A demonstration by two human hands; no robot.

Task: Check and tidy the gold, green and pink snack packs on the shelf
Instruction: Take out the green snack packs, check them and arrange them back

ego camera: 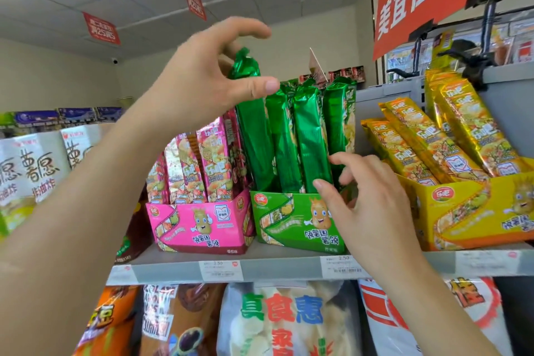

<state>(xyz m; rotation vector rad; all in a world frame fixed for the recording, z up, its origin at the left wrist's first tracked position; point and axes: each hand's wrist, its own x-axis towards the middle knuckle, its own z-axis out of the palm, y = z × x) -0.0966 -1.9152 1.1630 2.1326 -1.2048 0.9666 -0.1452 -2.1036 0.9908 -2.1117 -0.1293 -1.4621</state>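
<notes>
Left hand [199, 78], spread and empty, flanks the top of the upright green foil snack pack [252, 136]; right hand [372, 205], loose, empty, sits lower, nearer the grey shelf [277, 269] front edge.

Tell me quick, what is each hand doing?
Left hand: open, beside the raised green pack.
Right hand: open, at the standing green packs.

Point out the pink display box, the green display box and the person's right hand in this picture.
pink display box [202, 222]: head view, on the cartoon figure of its front panel.
green display box [284, 224]: head view, on the left half of its front panel.
right hand [372, 204]: head view, on the back of the hand.
</notes>
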